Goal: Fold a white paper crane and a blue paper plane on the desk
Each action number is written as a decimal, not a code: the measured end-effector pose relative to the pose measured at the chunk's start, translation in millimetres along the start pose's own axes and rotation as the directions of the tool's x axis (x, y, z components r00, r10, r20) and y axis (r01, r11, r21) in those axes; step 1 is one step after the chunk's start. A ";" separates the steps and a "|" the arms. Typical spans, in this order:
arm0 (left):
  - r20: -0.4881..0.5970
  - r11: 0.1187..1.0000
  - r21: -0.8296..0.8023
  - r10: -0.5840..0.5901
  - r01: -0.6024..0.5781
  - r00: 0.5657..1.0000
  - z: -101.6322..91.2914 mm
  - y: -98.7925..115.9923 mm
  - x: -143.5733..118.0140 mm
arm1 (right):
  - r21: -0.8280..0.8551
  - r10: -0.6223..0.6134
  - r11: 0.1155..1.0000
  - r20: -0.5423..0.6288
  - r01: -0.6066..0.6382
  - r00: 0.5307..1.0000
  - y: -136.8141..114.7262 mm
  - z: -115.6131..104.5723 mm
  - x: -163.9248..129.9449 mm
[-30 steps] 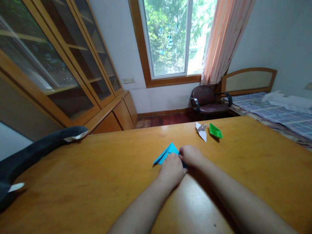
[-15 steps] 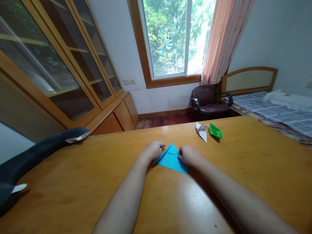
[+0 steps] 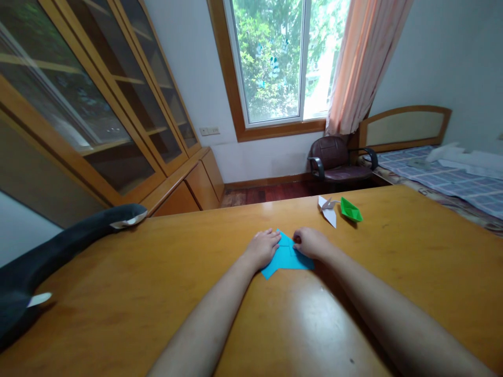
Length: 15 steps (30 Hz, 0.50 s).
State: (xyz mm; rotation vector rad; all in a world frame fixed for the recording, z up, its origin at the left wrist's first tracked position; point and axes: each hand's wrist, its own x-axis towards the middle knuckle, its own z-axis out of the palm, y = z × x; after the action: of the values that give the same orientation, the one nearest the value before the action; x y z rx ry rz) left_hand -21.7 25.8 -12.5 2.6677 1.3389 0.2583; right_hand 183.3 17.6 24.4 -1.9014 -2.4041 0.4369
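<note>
2 hands press a folded blue paper flat on the desk: left hand spread over it, right hand pinching its edge. Firm, even pressure should sharpen the crease.

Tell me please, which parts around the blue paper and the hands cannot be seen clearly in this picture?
- Head view: blue paper, its left and far parts lie under the left hand and right hand; folds unclear.
- Right fingertips: curled under, grip not visible.
- White paper figure and green paper boat: too small for details.
- Dark plush toy: cut by the left edge.
</note>
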 end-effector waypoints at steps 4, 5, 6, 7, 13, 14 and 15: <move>0.004 0.992 0.031 -0.126 0.126 0.992 7.6 11.4 2.0 | 0.008 0.025 1.000 0.012 -0.026 1.000 -0.7 -2.0 5.0; 0.001 0.988 0.038 -0.149 0.149 0.989 9.6 13.5 2.7 | -0.008 0.031 0.999 0.026 -0.031 0.999 -1.6 -3.2 6.7; 0.001 0.985 0.043 -0.169 0.168 0.986 11.2 15.1 3.3 | -0.028 0.036 0.999 0.047 -0.034 0.998 -2.8 -4.9 8.6; 0.001 0.983 0.045 -0.180 0.180 0.984 12.5 16.2 3.7 | -0.050 0.038 0.998 0.072 -0.034 0.997 -4.3 -6.9 10.8; -0.002 0.981 0.021 -0.193 0.193 0.981 14.3 16.7 3.7 | -0.185 0.055 0.982 0.160 -0.025 0.986 -18.0 -19.2 26.0; -0.002 0.981 0.016 -0.195 0.195 0.981 14.4 16.5 3.7 | -0.206 0.053 0.978 0.167 -0.018 0.984 -20.5 -20.0 27.9; -0.003 0.980 0.010 -0.197 0.197 0.980 14.5 16.3 3.8 | -0.223 0.048 0.975 0.175 -0.008 0.983 -22.6 -20.2 29.4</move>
State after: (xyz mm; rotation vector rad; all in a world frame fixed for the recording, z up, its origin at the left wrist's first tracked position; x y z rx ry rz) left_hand -3.6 18.4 -22.8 2.5179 1.5951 0.2300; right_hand 158.9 45.1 45.4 -2.0691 -2.6444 0.3694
